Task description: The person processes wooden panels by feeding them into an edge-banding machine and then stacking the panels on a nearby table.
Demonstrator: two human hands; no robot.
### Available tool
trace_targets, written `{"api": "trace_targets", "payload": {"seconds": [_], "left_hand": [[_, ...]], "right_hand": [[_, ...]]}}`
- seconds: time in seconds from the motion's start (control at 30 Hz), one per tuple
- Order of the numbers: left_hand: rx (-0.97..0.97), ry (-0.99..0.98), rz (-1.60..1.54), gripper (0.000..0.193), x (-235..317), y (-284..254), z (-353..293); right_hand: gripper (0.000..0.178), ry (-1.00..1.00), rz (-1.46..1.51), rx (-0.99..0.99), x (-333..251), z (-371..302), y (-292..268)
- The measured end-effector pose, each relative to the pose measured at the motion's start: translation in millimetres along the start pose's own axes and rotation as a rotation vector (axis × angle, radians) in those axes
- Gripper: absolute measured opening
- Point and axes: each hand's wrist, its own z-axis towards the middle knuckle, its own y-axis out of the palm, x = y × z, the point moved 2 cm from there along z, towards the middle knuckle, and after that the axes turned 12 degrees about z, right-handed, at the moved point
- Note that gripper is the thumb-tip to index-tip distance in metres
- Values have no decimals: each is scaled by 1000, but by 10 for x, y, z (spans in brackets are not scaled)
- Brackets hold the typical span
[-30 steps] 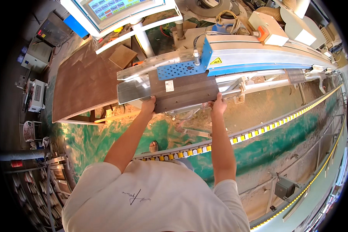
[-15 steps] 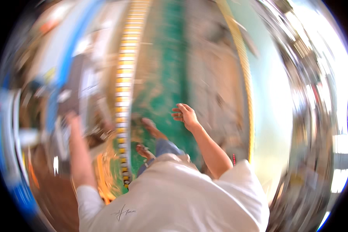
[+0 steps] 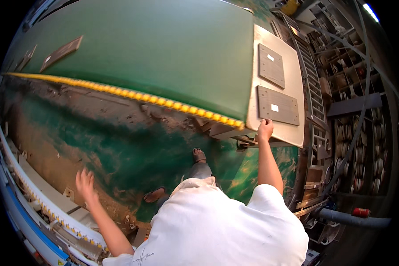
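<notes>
Labels [image 3: 275, 107], small and white, marked the two boards at the right, one on each; any print on them was too small to read. Another pale label [image 3: 48, 58] sat on a far board [image 3: 66, 49] lying on the green belt [image 3: 164, 53], equally unreadable. A thin, dark, script-like mark [image 3: 142, 256] showed low on the left of the white shirt [image 3: 226, 221], partly lost in the folds.

The nearer board [image 3: 289, 110] was a flat, dull grey-brown rectangle with straight edges and small dark dots near its corners. It lay flat on the cream table [image 3: 292, 133] at the right end of the belt, its label near the middle. The farther board [image 3: 270, 73], similar in colour and dots, lay just beyond it across a narrow gap, its longer side running away from the person.

The right grip [image 3: 265, 128] met the nearer board at its near left corner, fingers bent; whether it was clenched there or only touching, I could not tell. The left grip [image 3: 86, 184] was released and bare, fingers spread above the dusty floor [image 3: 128, 146]. A yellow toothed strip [image 3: 164, 102] edged the belt.
</notes>
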Motion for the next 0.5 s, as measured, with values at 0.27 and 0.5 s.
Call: {"api": "trace_targets", "payload": {"seconds": [0.27, 0.5], "left_hand": [[-1037, 376, 683, 29, 382, 7119, -1541], [-1126, 1191, 1247, 69, -744, 10457, -1838]], "right_hand": [[52, -373, -373, -94, 881, 1251, 147], [66, -90, -276, -113, 1528, 985, -1152]]}}
